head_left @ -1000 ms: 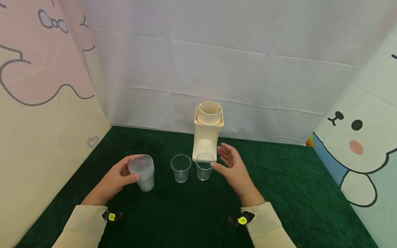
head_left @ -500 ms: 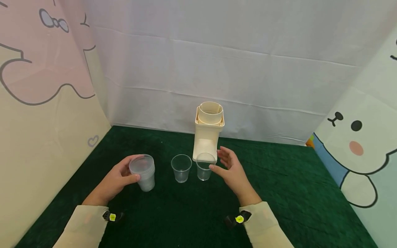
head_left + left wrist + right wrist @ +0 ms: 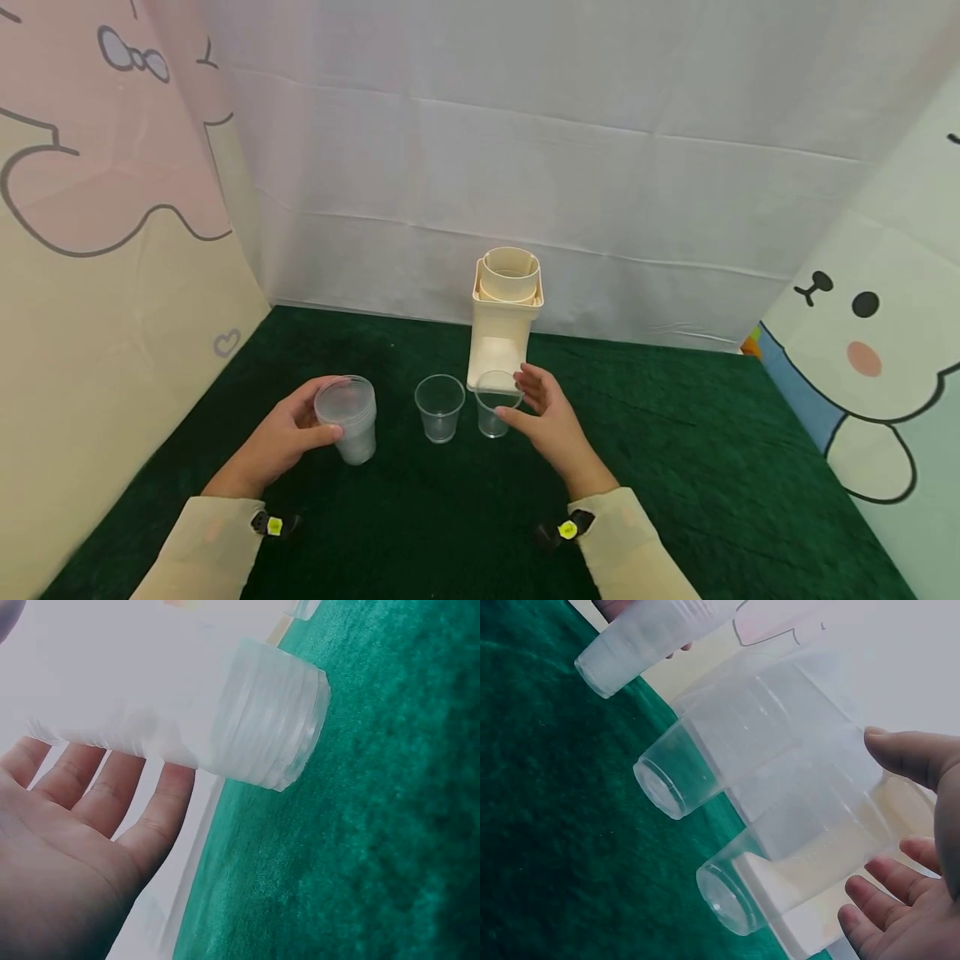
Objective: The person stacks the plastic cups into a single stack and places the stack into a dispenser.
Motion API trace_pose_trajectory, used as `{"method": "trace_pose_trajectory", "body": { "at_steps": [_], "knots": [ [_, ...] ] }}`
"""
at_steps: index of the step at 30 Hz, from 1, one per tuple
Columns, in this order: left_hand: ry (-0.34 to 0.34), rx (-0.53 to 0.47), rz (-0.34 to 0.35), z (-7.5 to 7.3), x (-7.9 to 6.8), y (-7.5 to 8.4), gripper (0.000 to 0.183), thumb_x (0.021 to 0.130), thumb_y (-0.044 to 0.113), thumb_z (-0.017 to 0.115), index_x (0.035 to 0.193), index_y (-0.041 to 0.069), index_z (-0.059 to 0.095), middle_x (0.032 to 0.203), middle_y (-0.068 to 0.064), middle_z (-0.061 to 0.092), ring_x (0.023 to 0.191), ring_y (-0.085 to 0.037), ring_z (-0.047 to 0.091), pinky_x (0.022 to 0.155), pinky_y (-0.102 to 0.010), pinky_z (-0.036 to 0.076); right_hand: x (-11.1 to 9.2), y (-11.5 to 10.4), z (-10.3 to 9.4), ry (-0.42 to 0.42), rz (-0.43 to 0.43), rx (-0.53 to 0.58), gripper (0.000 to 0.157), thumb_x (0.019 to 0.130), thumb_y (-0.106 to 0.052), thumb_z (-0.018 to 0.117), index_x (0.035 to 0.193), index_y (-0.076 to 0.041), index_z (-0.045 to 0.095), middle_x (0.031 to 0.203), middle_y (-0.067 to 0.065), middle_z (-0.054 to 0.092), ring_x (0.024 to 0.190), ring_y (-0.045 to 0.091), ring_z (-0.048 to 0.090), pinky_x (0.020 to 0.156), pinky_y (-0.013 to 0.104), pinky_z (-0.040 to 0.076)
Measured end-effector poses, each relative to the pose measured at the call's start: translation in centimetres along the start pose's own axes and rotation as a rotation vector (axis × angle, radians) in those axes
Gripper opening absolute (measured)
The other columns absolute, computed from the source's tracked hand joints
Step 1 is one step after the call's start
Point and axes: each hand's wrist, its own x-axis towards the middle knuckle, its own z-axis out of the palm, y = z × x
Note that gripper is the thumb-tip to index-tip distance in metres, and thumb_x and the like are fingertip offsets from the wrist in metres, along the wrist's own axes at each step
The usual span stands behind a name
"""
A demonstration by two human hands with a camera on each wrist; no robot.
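My left hand (image 3: 281,437) grips a stack of nested clear plastic cups (image 3: 356,429), thumb on the near side and fingers behind. In the left wrist view, the stack's layered bases (image 3: 274,716) sit close over the green cloth. Two single clear cups stand upright to the right: a middle cup (image 3: 439,412) and a right cup (image 3: 491,421). Around the right cup's side, my right hand (image 3: 555,429) holds its thumb and fingers spread. The right wrist view shows that hand (image 3: 911,900) with its fingertips right by the cup's wall.
Behind the right cup stands a cream plastic holder (image 3: 498,333) with a round ring on top, close to the white back sheet (image 3: 465,167). Dark green cloth (image 3: 675,433) covers the table. Printed cartoon panels (image 3: 127,358) border it left and right.
My right hand has moved left, closer in around the right cup. The left hand and its stack stay about where they were.
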Motion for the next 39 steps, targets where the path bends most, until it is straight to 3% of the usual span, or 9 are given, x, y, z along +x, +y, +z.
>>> {"method": "trace_pose_trajectory", "body": {
  "at_steps": [20, 39],
  "knots": [
    [0.016, 0.029, -0.018, 0.0, -0.1, 0.1, 0.058, 0.100, 0.012, 0.067, 0.152, 0.012, 0.043, 0.144, -0.017, 0.048, 0.120, -0.024, 0.056, 0.095, -0.028, 0.050, 1.0, 0.9, 1.2, -0.039, 0.063, -0.027, 0.085, 0.086, -0.023, 0.085, 0.156, -0.012, 0.038, 0.155, 0.008, 0.046, 0.145, 0.031, 0.040, 0.118, 0.053, 0.029],
    [0.017, 0.028, -0.026, 0.2, -0.2, 0.1, 0.058, 0.100, 0.012, 0.067, 0.152, 0.011, 0.043, 0.145, -0.017, 0.048, 0.120, -0.021, 0.057, 0.095, -0.026, 0.050, 1.0, 1.3, 1.5, -0.039, 0.067, -0.053, 0.068, 0.088, -0.025, 0.083, 0.146, -0.017, 0.050, 0.143, 0.007, 0.057, 0.137, 0.029, 0.049, 0.117, 0.056, 0.031]
  ]
}}
